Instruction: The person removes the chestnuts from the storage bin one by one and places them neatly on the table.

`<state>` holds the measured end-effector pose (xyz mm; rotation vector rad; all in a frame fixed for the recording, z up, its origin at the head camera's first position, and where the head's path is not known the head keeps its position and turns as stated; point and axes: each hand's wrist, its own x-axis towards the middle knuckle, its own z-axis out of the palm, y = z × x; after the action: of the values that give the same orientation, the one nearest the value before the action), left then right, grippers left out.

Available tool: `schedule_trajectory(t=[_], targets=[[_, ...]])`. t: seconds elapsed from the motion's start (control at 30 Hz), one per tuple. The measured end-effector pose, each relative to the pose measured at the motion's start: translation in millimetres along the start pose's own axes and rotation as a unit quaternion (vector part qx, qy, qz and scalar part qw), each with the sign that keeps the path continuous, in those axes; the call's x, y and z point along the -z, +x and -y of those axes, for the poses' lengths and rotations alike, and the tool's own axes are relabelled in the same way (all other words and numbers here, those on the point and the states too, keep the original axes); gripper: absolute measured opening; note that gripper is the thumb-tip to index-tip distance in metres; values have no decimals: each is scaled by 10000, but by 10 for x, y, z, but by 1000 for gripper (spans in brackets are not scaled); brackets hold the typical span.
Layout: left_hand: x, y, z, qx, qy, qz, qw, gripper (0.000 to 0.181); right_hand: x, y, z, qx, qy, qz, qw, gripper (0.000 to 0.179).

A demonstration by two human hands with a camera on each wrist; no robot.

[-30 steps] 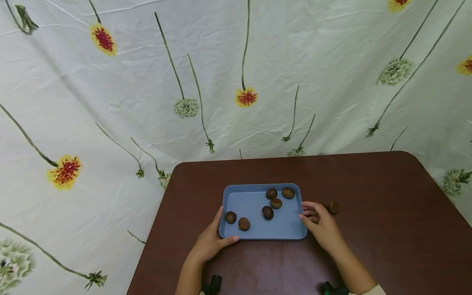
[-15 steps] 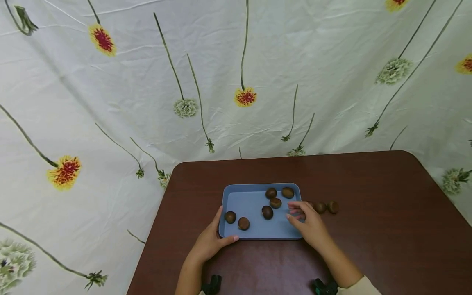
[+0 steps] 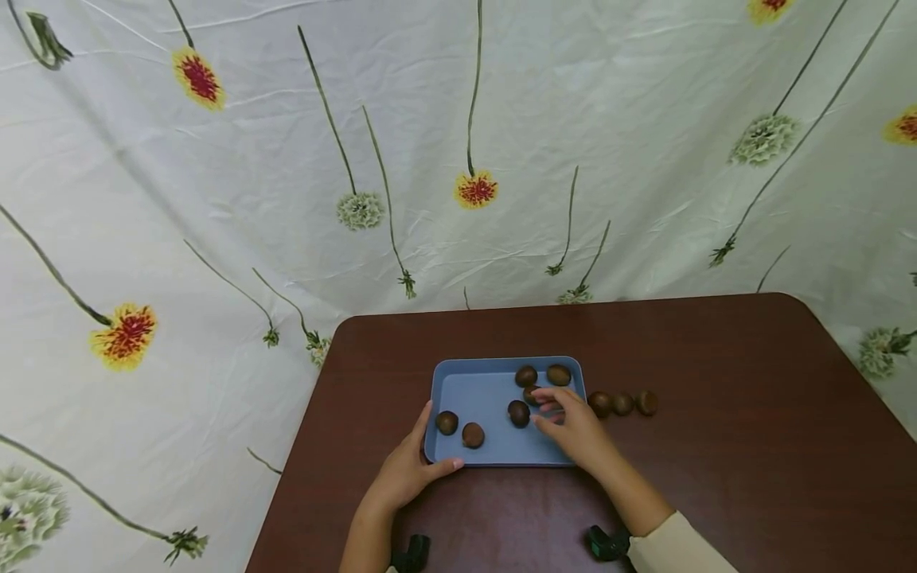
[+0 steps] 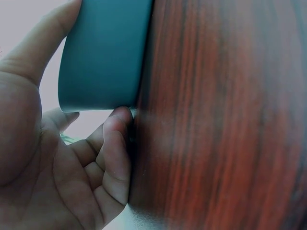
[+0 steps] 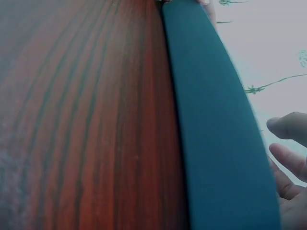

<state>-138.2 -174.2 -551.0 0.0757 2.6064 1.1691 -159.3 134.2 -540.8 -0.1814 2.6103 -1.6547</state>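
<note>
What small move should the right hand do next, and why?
Probably the right hand should pinch the brown nut it partly covers: the hand seems to hold nothing, the left hand grips the blue tray, and three similar nuts lie on the table beside the tray.

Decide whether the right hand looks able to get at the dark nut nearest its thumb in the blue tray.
Probably yes: the right hand is over the blue tray with its fingers apparently empty, and nothing visible lies between the thumb and the dark nut.
</note>
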Motion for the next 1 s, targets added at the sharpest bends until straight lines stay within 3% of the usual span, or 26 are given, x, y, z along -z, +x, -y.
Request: schedule_trajectory(t=[0.33, 0.63, 1.0], targets=[[-10, 10, 0, 41, -6, 24, 10000, 115, -150, 91, -39, 122, -523, 20, 9986, 38], [2, 14, 7, -32, 62, 3, 10000, 116, -195, 85, -49, 369, -1233, 175, 9915, 44], [-11, 26, 23, -55, 86, -26, 9999, 115, -202, 89, -53, 404, -1316, 346, 9899, 38]])
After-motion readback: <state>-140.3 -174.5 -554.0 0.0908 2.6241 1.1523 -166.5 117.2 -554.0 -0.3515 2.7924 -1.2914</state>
